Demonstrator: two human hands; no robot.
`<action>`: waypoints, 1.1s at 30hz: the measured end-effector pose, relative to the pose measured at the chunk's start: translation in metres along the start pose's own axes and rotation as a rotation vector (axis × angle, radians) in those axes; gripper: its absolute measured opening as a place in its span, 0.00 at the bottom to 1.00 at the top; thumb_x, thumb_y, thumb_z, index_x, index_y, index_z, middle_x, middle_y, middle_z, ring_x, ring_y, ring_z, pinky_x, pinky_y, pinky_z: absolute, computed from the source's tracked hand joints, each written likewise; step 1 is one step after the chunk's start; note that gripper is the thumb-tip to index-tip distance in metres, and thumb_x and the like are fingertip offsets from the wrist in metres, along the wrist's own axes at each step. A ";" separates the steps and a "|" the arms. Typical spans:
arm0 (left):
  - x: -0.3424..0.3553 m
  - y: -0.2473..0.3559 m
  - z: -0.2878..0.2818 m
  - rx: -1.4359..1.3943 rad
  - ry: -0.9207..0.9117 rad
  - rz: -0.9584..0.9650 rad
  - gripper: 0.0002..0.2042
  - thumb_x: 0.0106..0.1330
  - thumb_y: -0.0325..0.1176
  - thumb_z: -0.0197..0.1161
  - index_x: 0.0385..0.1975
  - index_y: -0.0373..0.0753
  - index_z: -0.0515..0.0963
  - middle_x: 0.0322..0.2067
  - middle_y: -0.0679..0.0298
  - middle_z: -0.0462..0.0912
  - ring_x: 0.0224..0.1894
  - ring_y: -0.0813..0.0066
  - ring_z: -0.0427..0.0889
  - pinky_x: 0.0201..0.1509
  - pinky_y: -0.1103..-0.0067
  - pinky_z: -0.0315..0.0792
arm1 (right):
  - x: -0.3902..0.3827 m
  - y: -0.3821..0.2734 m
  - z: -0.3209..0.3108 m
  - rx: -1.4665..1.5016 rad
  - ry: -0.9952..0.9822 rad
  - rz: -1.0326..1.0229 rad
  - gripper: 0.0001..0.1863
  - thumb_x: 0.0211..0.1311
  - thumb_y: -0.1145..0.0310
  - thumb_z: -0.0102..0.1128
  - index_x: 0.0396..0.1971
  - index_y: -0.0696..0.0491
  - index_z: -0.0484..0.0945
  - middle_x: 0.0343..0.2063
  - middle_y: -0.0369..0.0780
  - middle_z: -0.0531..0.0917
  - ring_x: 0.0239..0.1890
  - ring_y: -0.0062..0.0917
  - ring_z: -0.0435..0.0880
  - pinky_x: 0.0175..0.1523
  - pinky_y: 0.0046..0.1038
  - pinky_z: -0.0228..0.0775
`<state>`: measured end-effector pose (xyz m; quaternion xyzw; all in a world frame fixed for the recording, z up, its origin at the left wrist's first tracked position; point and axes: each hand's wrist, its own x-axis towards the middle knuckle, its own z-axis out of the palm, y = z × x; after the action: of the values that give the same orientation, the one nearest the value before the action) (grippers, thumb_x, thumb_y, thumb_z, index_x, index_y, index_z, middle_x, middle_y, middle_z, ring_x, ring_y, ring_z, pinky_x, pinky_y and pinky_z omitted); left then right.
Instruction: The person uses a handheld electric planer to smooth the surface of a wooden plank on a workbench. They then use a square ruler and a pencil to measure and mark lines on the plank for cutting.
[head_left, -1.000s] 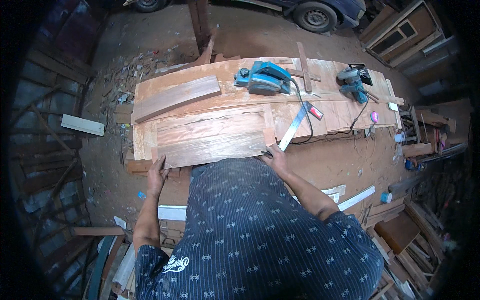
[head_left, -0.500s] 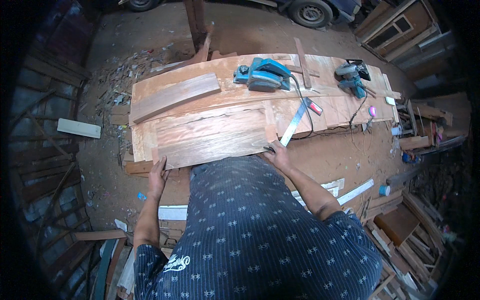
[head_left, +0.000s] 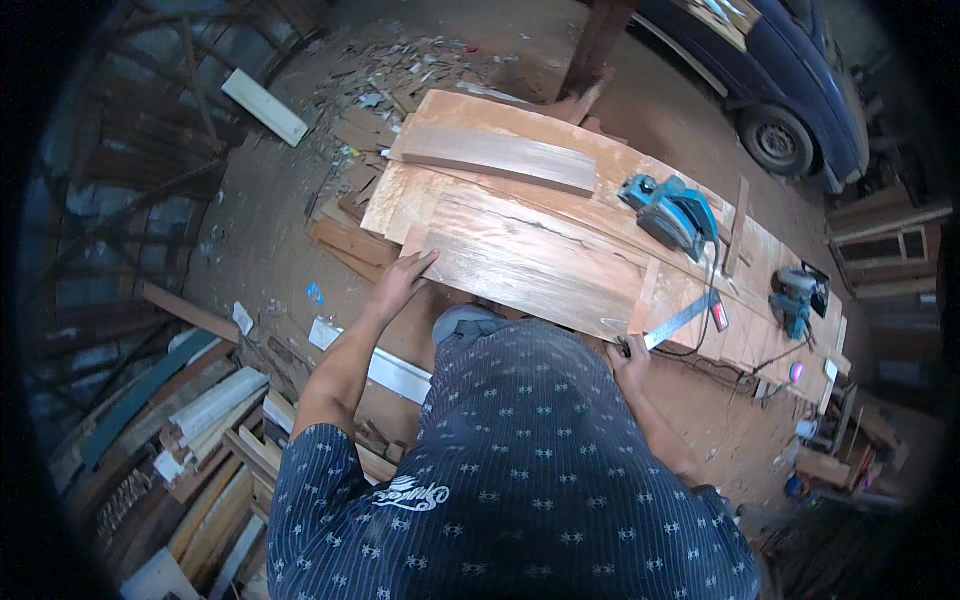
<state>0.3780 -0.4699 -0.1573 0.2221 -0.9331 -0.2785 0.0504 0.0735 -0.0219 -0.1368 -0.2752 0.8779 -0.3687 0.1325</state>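
1. Dirt floor (head_left: pixel 250 215) surrounds the work, strewn with wood scraps beyond the left end of the wooden panel (head_left: pixel 540 260); a dark blue vehicle (head_left: pixel 790 75) stands well apart, off past the panel's far right.
2. Compared with half a second ago, the whole view has swung: the table (head_left: pixel 398 198) ran nearly level across it, and now it slants down to the right, panel included. More of the vehicle's side shows. Both hands stay at the same panel corners.
3. At the panel's near left corner, the left grip (head_left: pixel 400 285) has its fingertips on the edge; the thumb is hidden, so I cannot tell how tightly it closes.
4. At the near right corner, the right grip (head_left: pixel 630 368) is narrow, closed around a small dark object (head_left: pixel 623 347) too small to identify.
5. So the panel lies flat on the table, just beyond and between the two grips.
6. Just right of the panel is a metal rule (head_left: pixel 680 322); behind it, a thick plank (head_left: pixel 500 158); past its far right corner, a blue electric planer (head_left: pixel 668 212) and, farther right, a hand-held power saw (head_left: pixel 797 300).
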 end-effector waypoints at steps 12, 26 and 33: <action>0.001 0.013 -0.008 -0.085 0.044 -0.064 0.34 0.60 0.23 0.68 0.70 0.53 0.72 0.56 0.48 0.81 0.59 0.46 0.79 0.64 0.61 0.75 | 0.004 0.011 -0.002 -0.188 -0.121 -0.045 0.17 0.57 0.68 0.76 0.40 0.59 0.78 0.35 0.48 0.79 0.38 0.42 0.80 0.43 0.39 0.73; 0.015 0.008 -0.011 -0.110 -0.041 -0.032 0.33 0.57 0.22 0.70 0.66 0.51 0.77 0.56 0.44 0.81 0.57 0.45 0.81 0.62 0.61 0.76 | 0.011 0.019 -0.013 -0.187 -0.126 -0.016 0.16 0.60 0.66 0.73 0.40 0.59 0.77 0.35 0.49 0.78 0.39 0.42 0.81 0.40 0.38 0.74; 0.069 0.130 -0.137 -0.689 0.046 -0.280 0.11 0.60 0.27 0.73 0.42 0.36 0.87 0.35 0.55 0.87 0.42 0.58 0.85 0.53 0.67 0.78 | 0.023 0.048 -0.061 -0.308 0.218 0.209 0.19 0.60 0.64 0.70 0.45 0.61 0.78 0.42 0.53 0.79 0.46 0.48 0.81 0.51 0.45 0.74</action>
<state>0.2957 -0.4716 0.0264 0.3237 -0.7440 -0.5751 0.1048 0.0099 0.0271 -0.1299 -0.1580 0.9568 -0.2422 0.0308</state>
